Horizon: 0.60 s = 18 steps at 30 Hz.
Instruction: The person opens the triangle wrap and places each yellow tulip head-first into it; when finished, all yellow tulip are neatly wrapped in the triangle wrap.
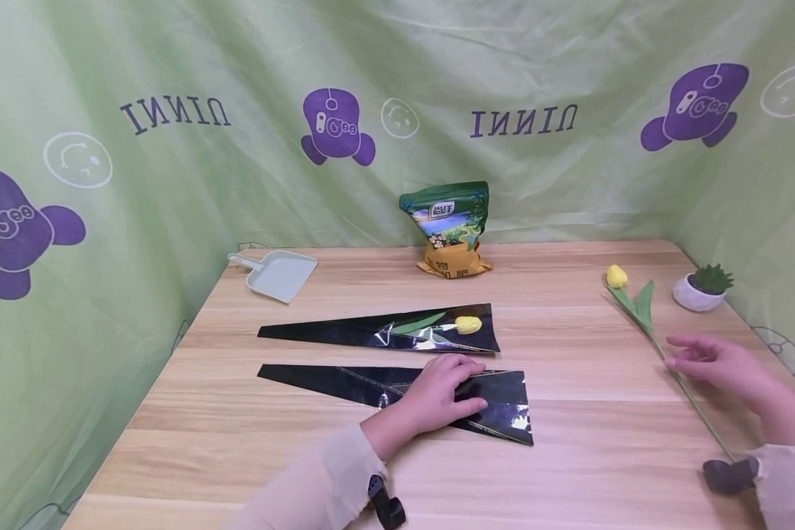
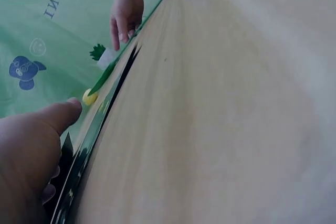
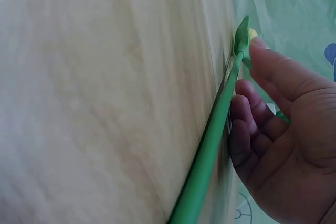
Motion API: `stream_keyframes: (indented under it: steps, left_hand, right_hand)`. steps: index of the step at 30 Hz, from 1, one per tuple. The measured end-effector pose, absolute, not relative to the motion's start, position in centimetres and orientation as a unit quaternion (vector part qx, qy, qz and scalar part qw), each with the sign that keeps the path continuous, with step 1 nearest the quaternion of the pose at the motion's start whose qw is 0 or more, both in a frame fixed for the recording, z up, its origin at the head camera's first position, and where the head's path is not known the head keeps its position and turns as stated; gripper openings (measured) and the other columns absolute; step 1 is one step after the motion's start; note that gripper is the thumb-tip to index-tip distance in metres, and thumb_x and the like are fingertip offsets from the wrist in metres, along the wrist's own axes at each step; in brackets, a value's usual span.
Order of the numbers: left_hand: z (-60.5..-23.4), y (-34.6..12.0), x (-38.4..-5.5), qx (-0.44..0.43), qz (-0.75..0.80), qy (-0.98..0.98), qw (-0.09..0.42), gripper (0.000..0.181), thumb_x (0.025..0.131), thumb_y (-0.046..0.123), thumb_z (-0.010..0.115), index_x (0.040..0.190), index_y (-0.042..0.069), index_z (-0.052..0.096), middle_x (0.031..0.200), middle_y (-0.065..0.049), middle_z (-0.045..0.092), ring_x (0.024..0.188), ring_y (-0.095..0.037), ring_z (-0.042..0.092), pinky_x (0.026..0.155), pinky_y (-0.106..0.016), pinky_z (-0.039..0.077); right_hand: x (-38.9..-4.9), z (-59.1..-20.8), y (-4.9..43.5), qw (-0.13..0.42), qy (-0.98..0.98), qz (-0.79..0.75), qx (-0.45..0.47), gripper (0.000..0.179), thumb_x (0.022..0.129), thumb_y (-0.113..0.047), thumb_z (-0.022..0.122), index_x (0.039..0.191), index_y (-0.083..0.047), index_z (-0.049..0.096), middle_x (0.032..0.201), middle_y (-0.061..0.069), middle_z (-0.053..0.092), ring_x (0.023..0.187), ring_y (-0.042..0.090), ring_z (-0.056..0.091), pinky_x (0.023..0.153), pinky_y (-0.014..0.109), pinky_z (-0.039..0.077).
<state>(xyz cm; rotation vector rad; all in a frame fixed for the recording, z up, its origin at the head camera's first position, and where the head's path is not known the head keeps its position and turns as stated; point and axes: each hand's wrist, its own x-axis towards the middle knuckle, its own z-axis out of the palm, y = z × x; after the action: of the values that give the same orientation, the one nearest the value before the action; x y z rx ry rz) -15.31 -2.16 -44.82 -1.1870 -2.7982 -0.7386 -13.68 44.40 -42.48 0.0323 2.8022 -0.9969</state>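
Observation:
My left hand rests on a black flower sleeve with a clear, shiny front, its fingers and thumb spread over the wide part. Just beyond lies a second black sleeve, holding a yellow tulip. At the right, a loose yellow tulip lies on the table, its long green stem running toward me. Beside this stem is my right hand, fingers loosely bent. In the right wrist view the green stem passes alongside the fingertips, not gripped; whether they touch cannot be told.
A green and orange bag stands at the table's back edge. Toward the back left lies a pale dustpan. A small succulent in a white pot sits near the right edge. Green printed cloth surrounds the wooden table.

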Motion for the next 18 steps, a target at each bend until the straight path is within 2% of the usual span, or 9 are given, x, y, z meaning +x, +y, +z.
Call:
stream_keyframes:
  steps: [2,4,14,18]
  left_hand:
    - [-45.0,-2.1,-15.1,-0.383,-0.227,-0.895,0.015,0.050,0.091,0.042,0.066,0.135,0.018,0.059,0.131,0.000,0.059,0.125,-0.018,0.053,0.109,-0.034,0.040]
    - [-45.1,-2.0,-14.9,-0.383,-0.221,-0.897,0.019,0.048,0.091,0.042,0.067,0.133,0.018,0.061,0.130,0.000,0.059,0.124,-0.018,0.053,0.109,-0.034,0.040]
    - [-45.6,-2.1,-14.7,-0.371,-0.207,-0.905,0.033,0.044,0.090,0.038,0.069,0.127,0.017,0.066,0.126,0.001,0.061,0.122,-0.018,0.053,0.109,-0.034,0.039]
    - [-45.5,-2.1,-14.6,-0.374,-0.197,-0.905,0.037,0.038,0.090,0.038,0.069,0.122,0.018,0.070,0.126,0.001,0.062,0.122,-0.018,0.053,0.108,-0.034,0.039]
  right_hand:
    - [-13.7,-42.4,44.3,0.095,0.945,-0.314,0.002,0.059,0.093,-0.028,0.067,0.134,0.009,0.048,0.098,0.005,0.071,0.077,-0.013,0.052,0.067,0.016,0.046]
    - [-13.6,-42.5,44.2,0.104,0.948,-0.300,-0.010,0.065,0.093,-0.027,0.067,0.135,0.016,0.042,0.099,0.015,0.070,0.076,-0.011,0.052,0.066,0.017,0.047]
    - [-12.7,-42.7,44.1,0.101,0.955,-0.278,-0.010,0.064,0.091,-0.028,0.069,0.132,0.015,0.045,0.090,0.003,0.068,0.074,-0.007,0.053,0.066,0.018,0.044]
    - [-12.3,-42.7,43.7,0.093,0.954,-0.284,-0.003,0.062,0.092,-0.026,0.068,0.132,0.016,0.046,0.089,0.005,0.069,0.073,-0.008,0.053,0.066,0.016,0.042]
